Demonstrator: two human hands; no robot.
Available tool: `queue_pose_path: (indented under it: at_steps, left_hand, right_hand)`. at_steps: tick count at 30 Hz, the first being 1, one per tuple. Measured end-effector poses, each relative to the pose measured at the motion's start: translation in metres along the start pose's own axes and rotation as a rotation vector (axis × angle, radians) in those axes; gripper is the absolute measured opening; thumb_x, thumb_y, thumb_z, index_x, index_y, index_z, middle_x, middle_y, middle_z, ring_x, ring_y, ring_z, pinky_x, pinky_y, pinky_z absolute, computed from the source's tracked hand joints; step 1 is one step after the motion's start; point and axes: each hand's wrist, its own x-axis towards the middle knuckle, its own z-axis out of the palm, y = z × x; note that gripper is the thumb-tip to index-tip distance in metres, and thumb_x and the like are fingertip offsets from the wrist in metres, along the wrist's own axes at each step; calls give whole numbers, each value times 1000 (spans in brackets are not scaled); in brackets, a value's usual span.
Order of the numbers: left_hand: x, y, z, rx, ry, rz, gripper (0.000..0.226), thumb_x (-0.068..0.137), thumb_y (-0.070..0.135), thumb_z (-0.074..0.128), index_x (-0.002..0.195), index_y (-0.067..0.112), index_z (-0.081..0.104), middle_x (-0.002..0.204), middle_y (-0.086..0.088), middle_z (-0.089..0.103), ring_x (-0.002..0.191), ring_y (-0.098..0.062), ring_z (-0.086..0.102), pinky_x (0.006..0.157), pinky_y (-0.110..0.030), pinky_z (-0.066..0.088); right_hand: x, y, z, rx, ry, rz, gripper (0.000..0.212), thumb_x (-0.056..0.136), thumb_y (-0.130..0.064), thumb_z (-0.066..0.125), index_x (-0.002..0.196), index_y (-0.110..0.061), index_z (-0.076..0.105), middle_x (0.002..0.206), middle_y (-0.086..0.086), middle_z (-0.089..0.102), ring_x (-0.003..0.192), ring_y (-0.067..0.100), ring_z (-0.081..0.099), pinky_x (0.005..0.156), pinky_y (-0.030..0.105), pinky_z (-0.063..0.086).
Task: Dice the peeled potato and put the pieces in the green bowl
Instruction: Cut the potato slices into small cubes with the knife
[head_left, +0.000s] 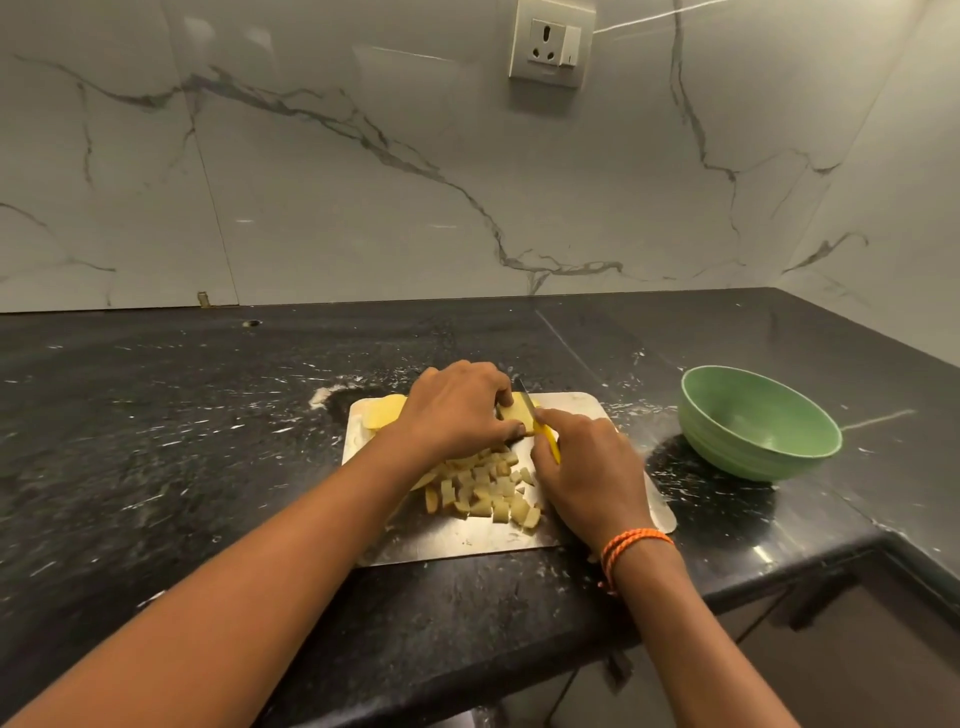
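- A steel cutting board lies on the dark speckled bench at the centre of the frame.
- The left hand presses down on a potato piece at the board's upper middle, its grip pinching that piece between fingertips and thumb.
- The right hand has its grip wrapped tight around a yellow-handled knife; the blade rests against the held piece.
- A heap of diced potato sits on the board below the hands.
- Uncut potato slabs lie at the board's upper left.
- The green bowl stands on the bench at the right, apart from the board; no pieces show inside it.
- An orange thread band circles the right wrist.
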Motion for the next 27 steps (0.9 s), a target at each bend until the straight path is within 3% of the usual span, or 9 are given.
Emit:
queue_pose_path:
  at_steps: [4,9,14,17,19,22,27]
  left_hand:
    - [-1,1,1,5,16,0,44,91,63,71,120,30,72,126,9,70,115,-15,61,94,-40,47]
    - [0,2,0,3,11,2,43,92,60,71,122,29,72,129,10,68,117,-14,59,90,-36,42]
    - [-1,3,-1,-19,-12,-18,45,90,61,74,123,29,71,128,9,69,111,-15,61,84,-33,51]
    - [-2,2,-4,-9,-19,-26,44,89,62,74,118,29,72,124,9,70,103,-13,61,80,-32,51]
    - [-1,1,-6,-5,-19,-31,43,89,63,75,115,29,73,123,8,71,98,-12,60,80,-32,51]
    - [-2,1,-7,-2,-15,-33,43,88,64,75,114,29,74,122,8,72,95,-11,58,76,-31,47]
    - [-2,0,-6,-7,-3,-31,41,88,63,74,113,31,74,120,8,72,95,-11,59,75,-30,47]
  right_hand:
    - [-6,1,-2,-5,-29,-4,30,96,-34,52,120,-22,66,100,8,73,92,32,66,72,44,55]
    - [-38,5,-16,39,-7,-30,34,95,-36,56,128,-28,62,83,2,72,78,27,67,66,44,56]
    - [-66,13,-30,67,13,18,38,95,-39,59,133,-34,60,77,-1,69,75,24,66,66,42,55]
    - [-68,10,-32,102,35,27,37,95,-36,62,132,-34,64,65,-8,55,61,14,55,59,33,47]
    - [-61,6,-30,132,103,21,39,94,-31,65,133,-31,64,62,-7,57,56,10,47,56,28,40]
    - [-39,2,-21,117,123,5,41,94,-30,62,135,-31,62,73,4,70,65,23,62,59,36,51]
    - [-7,-4,-6,68,13,-41,36,95,-31,54,131,-32,60,86,8,73,82,32,65,67,45,54]
